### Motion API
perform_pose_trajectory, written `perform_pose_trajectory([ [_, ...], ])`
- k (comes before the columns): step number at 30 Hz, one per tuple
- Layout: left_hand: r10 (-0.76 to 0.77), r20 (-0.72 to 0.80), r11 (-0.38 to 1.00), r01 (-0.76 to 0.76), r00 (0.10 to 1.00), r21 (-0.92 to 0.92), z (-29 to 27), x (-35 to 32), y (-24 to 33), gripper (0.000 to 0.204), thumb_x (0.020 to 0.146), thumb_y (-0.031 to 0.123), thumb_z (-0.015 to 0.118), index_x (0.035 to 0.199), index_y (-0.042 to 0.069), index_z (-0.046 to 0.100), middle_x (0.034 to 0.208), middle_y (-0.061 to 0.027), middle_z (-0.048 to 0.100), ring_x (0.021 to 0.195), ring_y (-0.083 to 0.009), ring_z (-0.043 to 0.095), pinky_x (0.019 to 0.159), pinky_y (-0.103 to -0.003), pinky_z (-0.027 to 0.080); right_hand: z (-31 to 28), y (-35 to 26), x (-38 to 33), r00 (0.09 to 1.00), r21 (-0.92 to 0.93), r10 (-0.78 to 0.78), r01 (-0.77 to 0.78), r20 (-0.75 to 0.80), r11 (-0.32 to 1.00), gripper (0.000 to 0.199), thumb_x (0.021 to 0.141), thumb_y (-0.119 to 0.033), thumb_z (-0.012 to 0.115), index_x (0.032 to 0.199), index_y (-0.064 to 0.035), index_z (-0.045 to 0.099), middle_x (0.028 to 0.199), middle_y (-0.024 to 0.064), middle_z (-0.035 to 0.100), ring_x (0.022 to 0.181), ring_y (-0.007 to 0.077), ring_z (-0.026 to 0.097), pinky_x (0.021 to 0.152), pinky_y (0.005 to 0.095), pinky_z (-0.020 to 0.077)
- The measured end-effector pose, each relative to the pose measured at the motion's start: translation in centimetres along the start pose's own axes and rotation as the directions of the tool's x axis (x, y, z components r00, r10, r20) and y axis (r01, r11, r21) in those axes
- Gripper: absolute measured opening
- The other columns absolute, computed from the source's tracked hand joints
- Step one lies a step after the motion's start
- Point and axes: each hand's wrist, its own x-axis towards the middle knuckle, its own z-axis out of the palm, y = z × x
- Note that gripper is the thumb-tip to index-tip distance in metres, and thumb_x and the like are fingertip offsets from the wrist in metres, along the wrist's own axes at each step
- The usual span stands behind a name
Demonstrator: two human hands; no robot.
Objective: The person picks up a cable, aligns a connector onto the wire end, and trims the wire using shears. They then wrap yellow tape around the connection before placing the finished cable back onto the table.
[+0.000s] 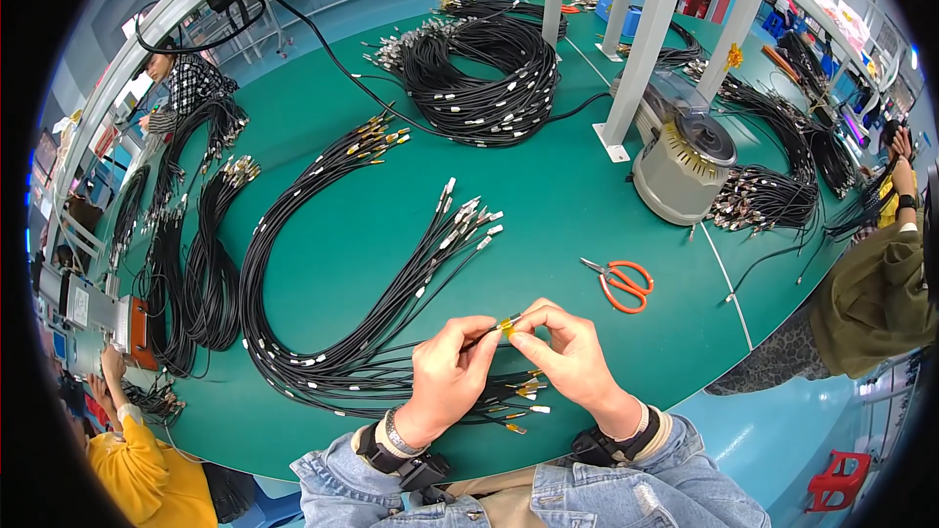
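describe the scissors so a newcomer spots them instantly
On the green table, look right of the person's two hands, toward the grey round machine. The scissors lie flat, alone, between them. Their orange handles set them apart from the black cables all around.

Bright, even overhead lighting; soft, short shadows under cables on the green surface (pixel 548 186). Mild glare far right. Strong fisheye bending and black vignette at edges. Sharp centre, softer rim.
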Motion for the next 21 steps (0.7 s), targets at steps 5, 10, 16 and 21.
perform_pose_trajectory([
  [5,0.000,0.061,1.000,-0.002,0.998,0.024,-0.40,0.09,0.01,0.007,0.081,-0.002,0.064,0.087,-0.004,0.059,0.075,-0.0085,0.063,0.062,-0.0109,0.061,0.055,-0.022,0.050,0.03,0.09,-0.03,1.000,-0.001,0.004,-0.004,-0.005,1.000,0.005,0.085,0.000,0.060,0.089,0.0025,0.059,0.090,0.0065,0.056,0.085,0.0135,0.052,0.079,0.0275,0.0420],
  [10,0.000,0.065,1.000,0.000,0.998,-0.005,-0.31,-0.03,0.04,0.007,0.083,-0.001,0.063,0.087,-0.005,0.059,0.074,-0.0084,0.063,0.061,-0.0104,0.060,0.054,-0.022,0.049,0.01,0.12,-0.11,1.000,-0.005,0.009,-0.009,-0.011,1.000,0.005,0.085,0.000,0.060,0.089,0.0024,0.059,0.089,0.0065,0.056,0.085,0.0130,0.052,0.079,0.0275,0.0419],
  [16,-0.037,0.091,0.998,0.041,0.995,-0.042,-0.45,-0.16,0.05,0.008,0.086,0.002,0.060,0.087,-0.004,0.057,0.070,-0.0059,0.061,0.058,-0.0078,0.056,0.050,-0.021,0.044,0.19,0.12,-0.12,1.000,-0.004,0.006,-0.006,-0.013,1.000,0.004,0.085,0.000,0.060,0.088,0.0024,0.059,0.088,0.0065,0.056,0.085,0.0130,0.053,0.079,0.0276,0.0420],
  [21,-0.151,0.162,0.980,0.170,0.975,-0.107,-0.69,-0.15,0.17,0.009,0.089,0.005,0.058,0.088,-0.003,0.055,0.067,-0.0022,0.057,0.057,-0.0049,0.051,0.049,-0.019,0.039,0.22,0.03,-0.23,1.000,-0.027,-0.010,0.010,-0.020,1.000,0.004,0.084,0.000,0.060,0.088,0.0026,0.059,0.088,0.0066,0.056,0.084,0.0130,0.053,0.078,0.0274,0.0421],
])
